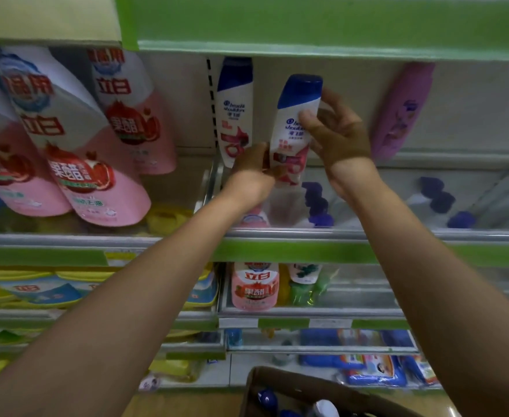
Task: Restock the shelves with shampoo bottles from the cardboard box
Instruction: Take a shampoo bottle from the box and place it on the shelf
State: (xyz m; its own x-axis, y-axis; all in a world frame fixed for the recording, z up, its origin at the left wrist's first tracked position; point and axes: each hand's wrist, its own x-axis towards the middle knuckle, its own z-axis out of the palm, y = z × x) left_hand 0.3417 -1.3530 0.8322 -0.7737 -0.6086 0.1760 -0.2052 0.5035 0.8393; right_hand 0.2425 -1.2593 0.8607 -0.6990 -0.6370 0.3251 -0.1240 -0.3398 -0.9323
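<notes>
We hold one bottle [295,127] up between both hands, above the shelf [307,234] floor, tilted a bit right at the top. Left hand [254,167] grips its lower end, fingers curled round the red part of the label; right hand [334,130] grips the upper body, thumb on the front label, fingers wrapped behind just under the cap. So the bottle sits between the two grips, base low-left, cap high-right. Bottle is white with a blue cap, blue logo text mid-body, red and pink graphic near the base. A second bottle [235,112] of the same look stands just left of it, against the back wall, upright, apart from the held one. That makes two of this kind in the shelf bay. One purple bottle [402,111] leans at the right, well apart from our hands. Behind the clear front rail we see several dark purple caps [316,203], count unclear through the blur. Left bay holds three big pink-and-white pouches [75,145]. At bottom the box [280,383] shows its brown rim, with at least two blue-capped tops inside, the rest cut off by the frame edge. Lower shelves carry a pink bottle [254,285], green bottles and blue packs, too blurred to count.
</notes>
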